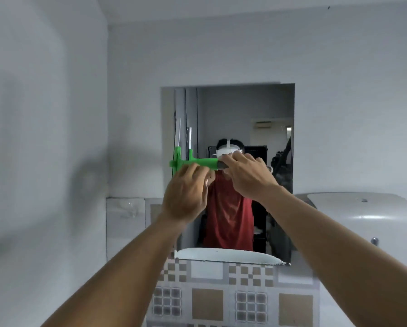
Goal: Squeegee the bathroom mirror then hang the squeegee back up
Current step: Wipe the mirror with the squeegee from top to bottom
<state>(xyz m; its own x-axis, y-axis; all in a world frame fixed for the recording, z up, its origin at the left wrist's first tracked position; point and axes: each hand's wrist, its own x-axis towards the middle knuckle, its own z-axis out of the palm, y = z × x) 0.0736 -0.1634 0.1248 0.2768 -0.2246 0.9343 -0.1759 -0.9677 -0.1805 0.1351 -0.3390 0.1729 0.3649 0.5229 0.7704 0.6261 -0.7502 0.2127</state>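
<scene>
Against one mirror (245, 109), two hands (186, 197) (247, 178) both grip one green squeegee (197, 161).

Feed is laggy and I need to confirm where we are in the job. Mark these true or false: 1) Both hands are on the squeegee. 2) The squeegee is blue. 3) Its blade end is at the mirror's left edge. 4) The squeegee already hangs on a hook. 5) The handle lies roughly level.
1) True: the left hand and right hand both grip the squeegee.
2) False: it is green, with a dark end under the right hand.
3) True: the blade end sits at the left edge of the mirror.
4) False: it is held up in both hands; no hook shows.
5) True: the handle runs roughly level, blade end to the left.
</scene>
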